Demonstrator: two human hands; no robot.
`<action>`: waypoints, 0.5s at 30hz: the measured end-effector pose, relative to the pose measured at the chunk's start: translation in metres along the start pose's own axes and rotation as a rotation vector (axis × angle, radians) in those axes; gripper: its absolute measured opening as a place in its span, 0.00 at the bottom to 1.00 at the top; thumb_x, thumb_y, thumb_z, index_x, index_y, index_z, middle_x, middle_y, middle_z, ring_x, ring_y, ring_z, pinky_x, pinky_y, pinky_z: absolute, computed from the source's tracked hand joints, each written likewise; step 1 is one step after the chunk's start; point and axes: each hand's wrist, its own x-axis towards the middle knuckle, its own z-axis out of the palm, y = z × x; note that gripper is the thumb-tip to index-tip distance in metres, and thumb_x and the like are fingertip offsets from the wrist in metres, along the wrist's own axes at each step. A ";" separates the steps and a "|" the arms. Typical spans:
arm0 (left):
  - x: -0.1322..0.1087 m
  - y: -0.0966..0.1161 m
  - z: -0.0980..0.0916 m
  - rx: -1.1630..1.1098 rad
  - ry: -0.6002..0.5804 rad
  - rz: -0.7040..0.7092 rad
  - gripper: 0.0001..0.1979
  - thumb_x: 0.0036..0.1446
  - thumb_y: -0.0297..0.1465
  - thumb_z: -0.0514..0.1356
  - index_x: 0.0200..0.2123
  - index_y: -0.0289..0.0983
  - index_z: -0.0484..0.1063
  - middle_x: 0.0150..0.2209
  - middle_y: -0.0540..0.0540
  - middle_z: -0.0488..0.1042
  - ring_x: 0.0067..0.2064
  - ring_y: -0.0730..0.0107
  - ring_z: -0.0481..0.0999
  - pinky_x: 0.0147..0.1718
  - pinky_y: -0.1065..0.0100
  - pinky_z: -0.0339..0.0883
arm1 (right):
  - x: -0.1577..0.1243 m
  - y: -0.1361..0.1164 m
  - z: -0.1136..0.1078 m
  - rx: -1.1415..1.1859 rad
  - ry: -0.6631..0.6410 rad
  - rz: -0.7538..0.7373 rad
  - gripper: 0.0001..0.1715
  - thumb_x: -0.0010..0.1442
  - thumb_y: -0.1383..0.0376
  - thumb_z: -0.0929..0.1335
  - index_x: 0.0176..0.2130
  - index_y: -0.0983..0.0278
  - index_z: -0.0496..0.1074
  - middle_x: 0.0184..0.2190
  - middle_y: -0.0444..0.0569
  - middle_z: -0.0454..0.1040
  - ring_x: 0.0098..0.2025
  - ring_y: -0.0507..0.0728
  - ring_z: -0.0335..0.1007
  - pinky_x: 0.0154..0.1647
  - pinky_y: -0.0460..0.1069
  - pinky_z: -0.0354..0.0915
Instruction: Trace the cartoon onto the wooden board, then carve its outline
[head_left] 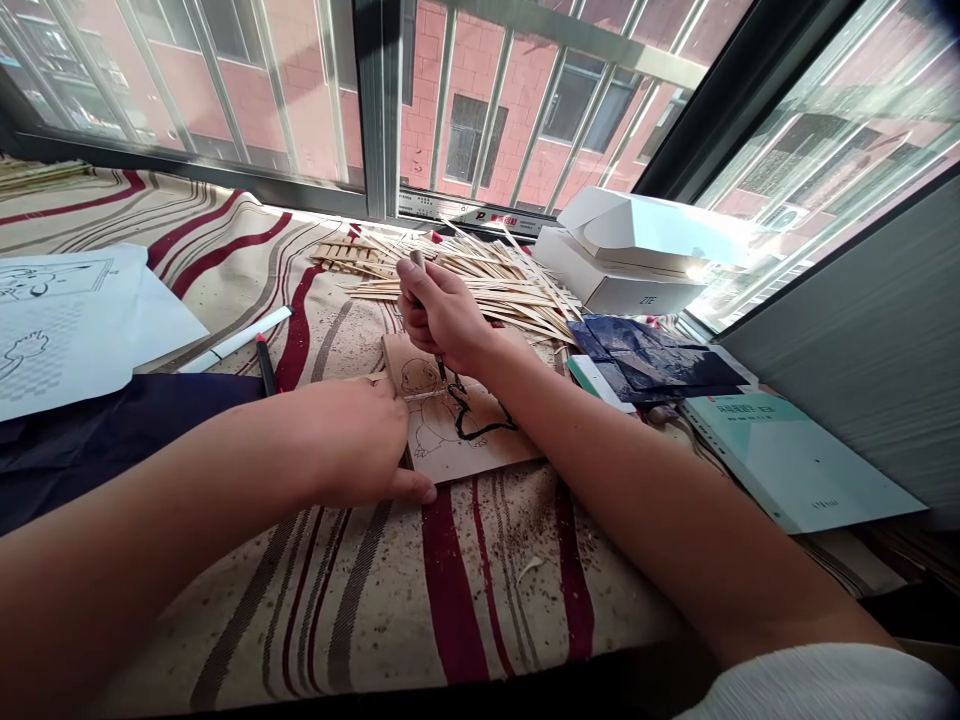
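Now, from the head view, the right hand [442, 315] is closed around a corded wood-burning pen [441, 368], its tip down at a wooden board [495, 458] sketched with a cartoon creature. The left hand [352, 440] rests half-open on the board's near edge, beside a heap of thin wooden sticks [480, 290].

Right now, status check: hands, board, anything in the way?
Right hand gripping corded wood-burning pen, tip at drawn figure. Left hand on wooden board. Black cord lying across board.

Drawn wooden board [457, 430] on striped cloth [450, 600], bamboo sticks [480, 285] behind it, printed paper [67, 330] left, ZTE box [619, 265] and spiral-bound book [795, 460] right.
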 end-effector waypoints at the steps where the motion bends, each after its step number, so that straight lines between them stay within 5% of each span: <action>1: 0.000 0.000 0.000 0.001 -0.006 -0.003 0.41 0.64 0.58 0.60 0.60 0.27 0.80 0.61 0.23 0.78 0.61 0.34 0.79 0.63 0.47 0.71 | 0.000 0.000 0.000 -0.002 0.001 0.013 0.25 0.81 0.57 0.62 0.31 0.58 0.53 0.17 0.32 0.51 0.17 0.45 0.36 0.15 0.41 0.37; 9: 0.005 -0.004 0.007 0.022 0.035 0.000 0.41 0.62 0.61 0.59 0.57 0.30 0.82 0.57 0.26 0.81 0.58 0.36 0.81 0.60 0.48 0.73 | 0.000 -0.005 -0.003 -0.001 -0.091 0.115 0.27 0.83 0.58 0.58 0.29 0.58 0.52 0.16 0.31 0.48 0.16 0.45 0.33 0.15 0.41 0.34; 15: 0.003 -0.004 0.005 0.024 0.020 -0.003 0.41 0.63 0.60 0.60 0.59 0.29 0.80 0.58 0.25 0.80 0.59 0.36 0.80 0.62 0.49 0.71 | 0.001 -0.001 0.001 0.002 0.001 0.020 0.25 0.82 0.58 0.59 0.30 0.58 0.52 0.16 0.31 0.50 0.16 0.45 0.35 0.15 0.41 0.35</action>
